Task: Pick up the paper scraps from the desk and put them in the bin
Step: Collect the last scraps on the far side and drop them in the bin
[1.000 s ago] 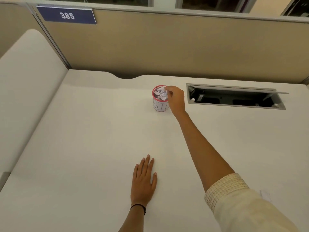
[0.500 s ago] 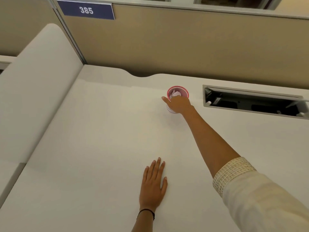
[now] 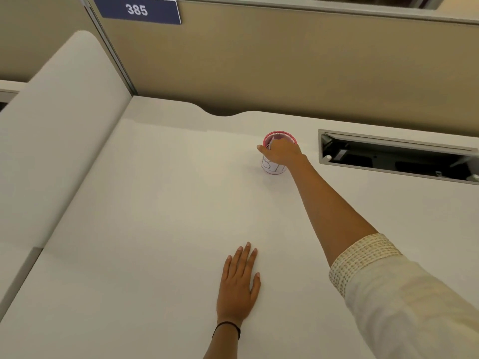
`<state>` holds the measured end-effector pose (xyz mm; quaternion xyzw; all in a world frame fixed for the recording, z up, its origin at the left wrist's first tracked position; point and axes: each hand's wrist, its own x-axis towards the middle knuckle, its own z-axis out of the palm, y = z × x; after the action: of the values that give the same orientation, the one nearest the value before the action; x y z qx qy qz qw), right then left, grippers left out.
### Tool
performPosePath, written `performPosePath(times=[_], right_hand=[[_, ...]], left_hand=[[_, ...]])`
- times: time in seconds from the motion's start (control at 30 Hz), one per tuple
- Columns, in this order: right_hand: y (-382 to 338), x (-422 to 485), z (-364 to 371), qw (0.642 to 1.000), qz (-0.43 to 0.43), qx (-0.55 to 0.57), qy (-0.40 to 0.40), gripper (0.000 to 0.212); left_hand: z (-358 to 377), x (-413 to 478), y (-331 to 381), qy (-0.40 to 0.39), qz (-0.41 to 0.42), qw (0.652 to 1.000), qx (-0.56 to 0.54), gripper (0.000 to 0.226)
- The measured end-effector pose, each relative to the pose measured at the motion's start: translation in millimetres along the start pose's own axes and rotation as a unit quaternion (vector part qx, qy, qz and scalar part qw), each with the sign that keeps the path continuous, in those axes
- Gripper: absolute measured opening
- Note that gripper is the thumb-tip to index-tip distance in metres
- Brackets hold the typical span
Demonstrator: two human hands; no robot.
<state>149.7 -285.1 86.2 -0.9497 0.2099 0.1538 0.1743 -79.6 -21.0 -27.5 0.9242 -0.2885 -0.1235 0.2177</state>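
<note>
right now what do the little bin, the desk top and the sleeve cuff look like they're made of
The small white bin with a pink rim looks like paper or thin card: matte wall with hand-drawn letters. The off-white desk top looks like smooth laminate, with an even, low-sheen surface. The cream textured sleeve cuff is woven fabric, going by its raised, dotted weave.

Setting: office cubicle. White tabletop (image 3: 160,208) enclosed by tan fabric partition panels (image 3: 285,66); blue number plate (image 3: 137,9) reading "385" mounted high on the partition; recessed cable hatch (image 3: 396,158), lid open, set into the tabletop just below the partition.
</note>
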Motion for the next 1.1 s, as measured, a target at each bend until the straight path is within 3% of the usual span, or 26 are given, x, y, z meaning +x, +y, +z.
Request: performPosePath(times=[0.2,0.4,0.53,0.73,0.87,0.97,1.1], right_hand=[[14,-45,-1,0.976,-0.074,0.028,0.203,0.036],[48,-119,15,0.943,-0.145,0.165,0.249,0.03],[93,-186,52,0.935,-0.085,0.232,0.255,0.03],[197,-303,114,0.934,0.119,0.2,0.27,0.03],[253,-366,138,0.94,0.241,0.146,0.193,0.035],[272,-400,147,0.942,0.262,0.165,0.13,0.039],[276,-429,156,0.945,0.24,0.195,0.104,0.043]], left_hand=[[-5,0,3,0.008,0.004,1.0,0.003,0.055],[-8,-2,6,0.017,0.009,1.0,0.006,0.056],[-7,-2,5,0.026,0.017,1.0,0.004,0.058],[-5,-3,6,0.031,0.019,0.999,0.005,0.06],[-6,-4,8,0.03,0.025,0.999,0.006,0.062],[-8,-5,9,0.031,0.027,0.999,0.007,0.06],[-8,-6,9,0.028,0.029,0.999,0.016,0.059]])
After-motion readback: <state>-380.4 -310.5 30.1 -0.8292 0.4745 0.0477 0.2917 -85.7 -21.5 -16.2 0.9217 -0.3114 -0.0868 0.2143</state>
